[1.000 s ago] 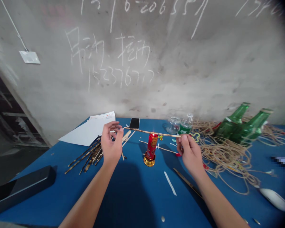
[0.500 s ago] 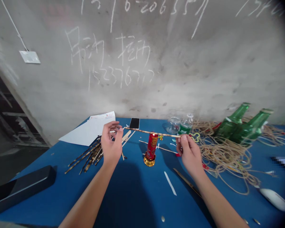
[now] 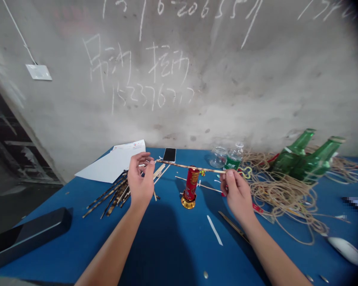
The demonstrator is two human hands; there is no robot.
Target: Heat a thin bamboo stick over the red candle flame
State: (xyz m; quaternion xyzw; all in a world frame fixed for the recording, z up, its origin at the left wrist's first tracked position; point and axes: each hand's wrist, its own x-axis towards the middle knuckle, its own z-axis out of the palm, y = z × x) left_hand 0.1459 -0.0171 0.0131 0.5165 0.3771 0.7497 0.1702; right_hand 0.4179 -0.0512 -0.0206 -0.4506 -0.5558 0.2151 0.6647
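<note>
Concrete wall (image 3: 241,99), blue table (image 3: 155,254) | left hand (image 3: 141,180): narrow pinch, one end of thin bamboo strip (image 3: 179,164) | strip: level, 12 o'clock from red candle (image 3: 191,183); light, stiff, probably brittle, best held by ends | right hand (image 3: 238,194): narrow pinch, other end

Soft, even light; edges bow and darken.

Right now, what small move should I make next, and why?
Probably shift the bamboo strip sideways a little with your left hand and right hand: it lies right over the red candle, with dark mottling like the scorched strips, so one spot may overheat.
</note>
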